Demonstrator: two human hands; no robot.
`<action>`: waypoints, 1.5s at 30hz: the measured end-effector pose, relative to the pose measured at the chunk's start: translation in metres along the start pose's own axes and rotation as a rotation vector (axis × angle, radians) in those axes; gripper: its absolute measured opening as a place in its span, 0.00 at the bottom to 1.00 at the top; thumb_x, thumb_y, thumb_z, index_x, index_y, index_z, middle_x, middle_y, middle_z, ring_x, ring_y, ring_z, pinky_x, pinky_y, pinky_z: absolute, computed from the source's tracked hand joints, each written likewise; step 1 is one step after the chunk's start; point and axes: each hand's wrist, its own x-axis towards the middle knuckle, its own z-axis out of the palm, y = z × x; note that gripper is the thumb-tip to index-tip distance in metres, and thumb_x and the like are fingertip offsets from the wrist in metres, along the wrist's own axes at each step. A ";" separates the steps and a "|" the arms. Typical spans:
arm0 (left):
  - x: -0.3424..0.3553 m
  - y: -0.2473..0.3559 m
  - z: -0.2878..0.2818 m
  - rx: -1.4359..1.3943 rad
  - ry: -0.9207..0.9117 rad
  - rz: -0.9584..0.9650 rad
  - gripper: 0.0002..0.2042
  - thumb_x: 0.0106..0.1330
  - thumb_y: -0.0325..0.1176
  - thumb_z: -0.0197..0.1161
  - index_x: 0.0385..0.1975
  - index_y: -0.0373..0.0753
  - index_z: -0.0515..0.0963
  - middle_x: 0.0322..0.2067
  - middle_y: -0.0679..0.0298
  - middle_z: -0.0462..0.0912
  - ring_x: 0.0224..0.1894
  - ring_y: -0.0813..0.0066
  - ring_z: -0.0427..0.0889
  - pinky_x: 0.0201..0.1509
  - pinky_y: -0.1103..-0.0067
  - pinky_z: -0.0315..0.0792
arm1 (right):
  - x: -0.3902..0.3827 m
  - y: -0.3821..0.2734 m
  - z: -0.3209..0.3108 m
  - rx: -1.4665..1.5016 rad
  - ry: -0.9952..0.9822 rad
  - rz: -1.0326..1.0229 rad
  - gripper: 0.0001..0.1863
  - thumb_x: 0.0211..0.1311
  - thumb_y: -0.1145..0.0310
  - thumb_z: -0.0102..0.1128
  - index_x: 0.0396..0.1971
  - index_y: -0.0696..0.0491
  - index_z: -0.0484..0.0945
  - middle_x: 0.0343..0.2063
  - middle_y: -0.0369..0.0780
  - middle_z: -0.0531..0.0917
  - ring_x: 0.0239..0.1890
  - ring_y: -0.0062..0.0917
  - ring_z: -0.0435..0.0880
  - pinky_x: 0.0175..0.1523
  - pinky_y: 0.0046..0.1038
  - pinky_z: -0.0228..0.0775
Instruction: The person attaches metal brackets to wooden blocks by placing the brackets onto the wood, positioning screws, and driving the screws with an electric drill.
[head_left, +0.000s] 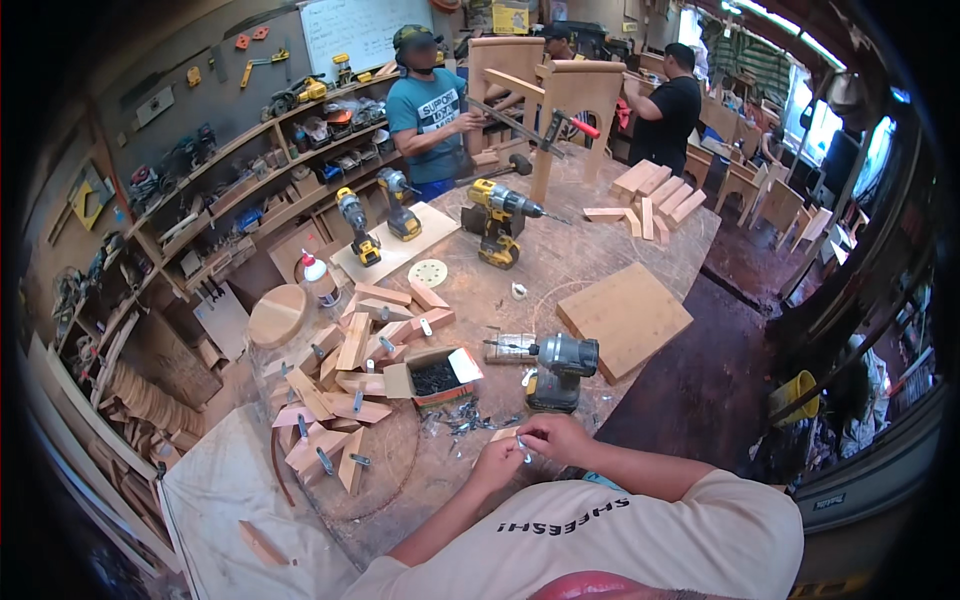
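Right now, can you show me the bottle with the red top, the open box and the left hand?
Bottle (321, 280): head view, middle of its body.
Open box (446, 396): head view, its front wall.
Left hand (496, 467): head view, back of the hand.

Wide fisheye view, rim fading to black and shelving (281, 142) bending; daylight glares through an opening (822, 128) at upper right, workbench (570, 262) evenly lit, floor (680, 360) dim, distant detail soft

Both curled hands (495, 466) (557, 438) sit close together, forearms (645, 470) angled inward.
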 end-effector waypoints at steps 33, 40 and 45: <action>-0.001 0.058 -0.027 -0.060 0.060 0.115 0.05 0.59 0.23 0.51 0.23 0.35 0.73 0.19 0.72 0.72 0.24 0.89 0.65 0.27 0.85 0.61 | 0.016 -0.055 -0.015 0.139 0.185 -0.084 0.09 0.55 0.73 0.64 0.36 0.56 0.78 0.28 0.41 0.82 0.28 0.24 0.83 0.33 0.24 0.75; -0.001 0.074 -0.035 0.068 0.030 0.082 0.06 0.56 0.26 0.55 0.19 0.36 0.71 0.14 0.76 0.67 0.19 0.90 0.61 0.22 0.84 0.56 | 0.028 -0.055 -0.030 -0.213 0.116 -0.290 0.09 0.51 0.73 0.64 0.34 0.54 0.80 0.28 0.40 0.82 0.28 0.33 0.82 0.33 0.28 0.74; 0.000 0.072 -0.038 0.085 0.019 0.053 0.07 0.56 0.26 0.56 0.18 0.36 0.70 0.14 0.76 0.67 0.18 0.91 0.61 0.21 0.85 0.55 | 0.031 -0.058 -0.027 -0.428 0.143 -0.486 0.07 0.49 0.72 0.62 0.29 0.52 0.75 0.25 0.38 0.78 0.29 0.33 0.80 0.31 0.32 0.73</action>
